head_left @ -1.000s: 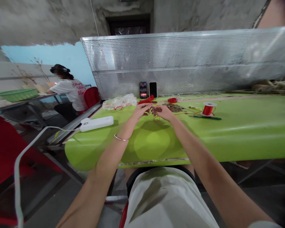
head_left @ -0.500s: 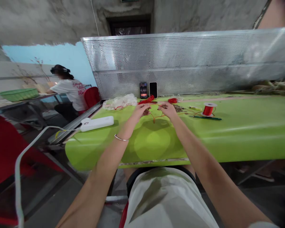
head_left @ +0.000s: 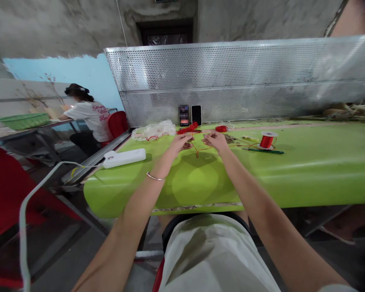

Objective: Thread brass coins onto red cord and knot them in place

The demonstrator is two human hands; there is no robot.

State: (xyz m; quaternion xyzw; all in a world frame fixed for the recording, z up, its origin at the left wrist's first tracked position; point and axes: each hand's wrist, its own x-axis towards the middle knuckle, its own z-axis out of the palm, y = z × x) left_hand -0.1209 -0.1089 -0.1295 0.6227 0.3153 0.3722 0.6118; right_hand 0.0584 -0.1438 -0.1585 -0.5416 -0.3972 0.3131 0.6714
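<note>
1. Above the green tabletop (head_left: 292,162), the left hand (head_left: 180,142) and right hand (head_left: 214,140) pinch a thin red cord (head_left: 197,151) in closed fingers, its loop dangling between them.
2. Light, limp and probably slippery, it is best pinched near the ends.
3. A clear plastic bag (head_left: 153,129) lies to the left; its contents are unclear.

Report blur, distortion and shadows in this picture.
Head view: wide-angle distortion bows the green table at its near edge; head view: the perforated panel smears toward the right; head view: the left hand and right hand, pinching the thin red cord, look slightly soft and cast a faint shadow on the table.
</note>
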